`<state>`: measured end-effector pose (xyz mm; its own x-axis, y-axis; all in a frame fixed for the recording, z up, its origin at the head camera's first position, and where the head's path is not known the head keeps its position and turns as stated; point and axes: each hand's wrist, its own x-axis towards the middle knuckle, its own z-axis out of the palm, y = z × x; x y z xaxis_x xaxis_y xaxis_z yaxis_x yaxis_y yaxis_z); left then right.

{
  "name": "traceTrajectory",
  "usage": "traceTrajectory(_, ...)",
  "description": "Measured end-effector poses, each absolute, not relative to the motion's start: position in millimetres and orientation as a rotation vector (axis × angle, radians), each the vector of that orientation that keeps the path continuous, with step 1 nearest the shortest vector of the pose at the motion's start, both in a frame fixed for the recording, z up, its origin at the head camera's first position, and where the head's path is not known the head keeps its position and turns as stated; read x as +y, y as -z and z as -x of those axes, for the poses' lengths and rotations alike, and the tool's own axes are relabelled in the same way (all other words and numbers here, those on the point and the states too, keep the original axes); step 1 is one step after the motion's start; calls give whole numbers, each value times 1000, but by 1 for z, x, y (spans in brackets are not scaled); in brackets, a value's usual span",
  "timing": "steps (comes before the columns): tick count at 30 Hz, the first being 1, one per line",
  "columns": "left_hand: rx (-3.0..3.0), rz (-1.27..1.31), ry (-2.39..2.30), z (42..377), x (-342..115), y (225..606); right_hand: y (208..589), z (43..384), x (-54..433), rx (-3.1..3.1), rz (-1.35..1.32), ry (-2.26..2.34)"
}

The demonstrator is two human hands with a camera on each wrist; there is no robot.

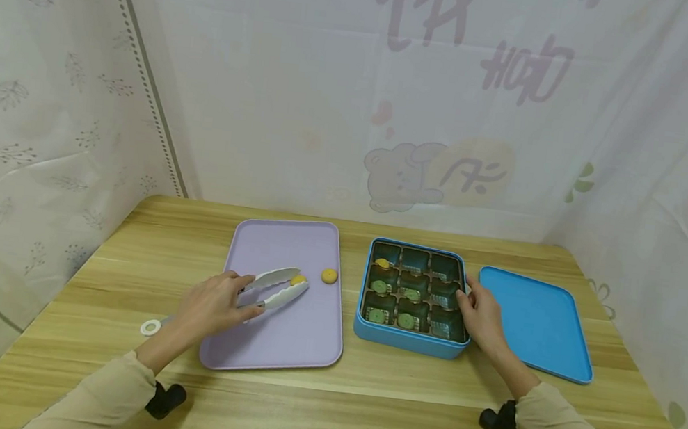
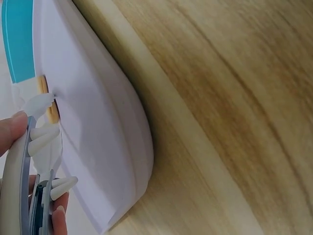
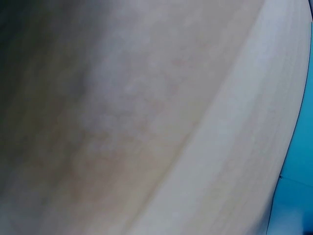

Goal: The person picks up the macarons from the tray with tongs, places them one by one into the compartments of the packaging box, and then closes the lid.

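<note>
My left hand [image 1: 211,305] grips a pair of tongs [image 1: 276,288] with white scalloped tips over the lilac tray [image 1: 267,343]. The parted tips reach either side of a small yellow cookie [image 1: 298,280]. Another yellow cookie [image 1: 329,276] lies by the tray's right edge. In the left wrist view, fingers hold the tong arms [image 2: 22,181] near the cookies. My right hand [image 1: 484,317] holds the right rim of a blue box [image 1: 412,340], thumb over the edge. Its brown divided insert has one yellow cookie [image 1: 382,263] at back left and several green cookies [image 1: 379,287] in the left and middle columns.
A blue lid [image 1: 540,326] lies flat on the wooden table [image 1: 323,415], right of the box. Patterned white curtains [image 1: 281,96] hang behind the table and along both sides. The tongs' white ring end [image 1: 151,328] extends past the tray's left side.
</note>
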<state>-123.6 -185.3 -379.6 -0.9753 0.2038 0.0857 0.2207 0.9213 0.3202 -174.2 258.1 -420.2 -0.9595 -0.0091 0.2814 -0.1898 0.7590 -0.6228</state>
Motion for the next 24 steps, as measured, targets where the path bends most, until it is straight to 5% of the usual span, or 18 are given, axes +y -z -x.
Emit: traceTrajectory(24,-2980,354,628,146,-156,366,421,176,257,-2687,-146,-1000)
